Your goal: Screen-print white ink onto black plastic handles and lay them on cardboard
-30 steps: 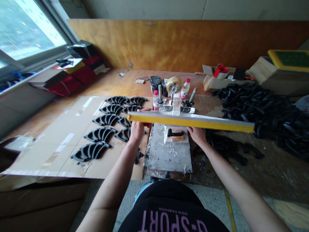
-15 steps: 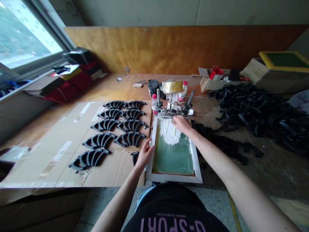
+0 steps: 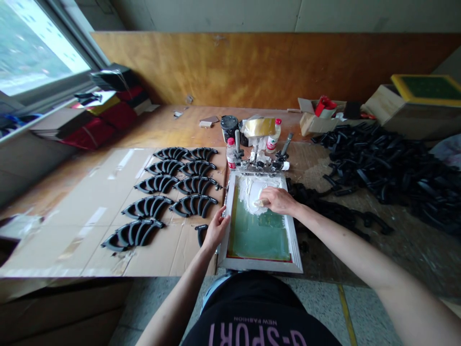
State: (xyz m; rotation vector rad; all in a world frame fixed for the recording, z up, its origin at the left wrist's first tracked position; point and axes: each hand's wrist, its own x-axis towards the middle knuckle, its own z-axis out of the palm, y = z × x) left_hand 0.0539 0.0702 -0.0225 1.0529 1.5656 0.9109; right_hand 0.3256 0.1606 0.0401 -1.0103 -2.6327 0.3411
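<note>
A silk-screen frame [image 3: 259, 267] with a green mesh [image 3: 257, 240] lies before me, hinged at its far end to a metal clamp [image 3: 252, 168]. White ink [image 3: 248, 190] is smeared thickly over the far half of the mesh. My right hand [image 3: 281, 200] is closed around a small pale squeegee [image 3: 262, 203], whose edge sits in the ink; the fingers hide part of it. At the frame's left side, my left hand [image 3: 216, 228] grips the rim, thumb on top. Just left of that hand, a black curved plastic piece [image 3: 201, 234] is partly covered by the forearm.
Rows of black curved pieces [image 3: 142, 207] lie on the cardboard [image 3: 90, 192] to the left. A large heap of black pieces [image 3: 382, 163] fills the right. Red-capped bottles [image 3: 272, 137] and a black tub [image 3: 229, 128] stand behind the clamp. Cardboard boxes [image 3: 392, 105] are back right.
My right hand has moved from the far end of the frame toward me, drawing the squeegee through the white ink. My left hand has stayed on the rim.
</note>
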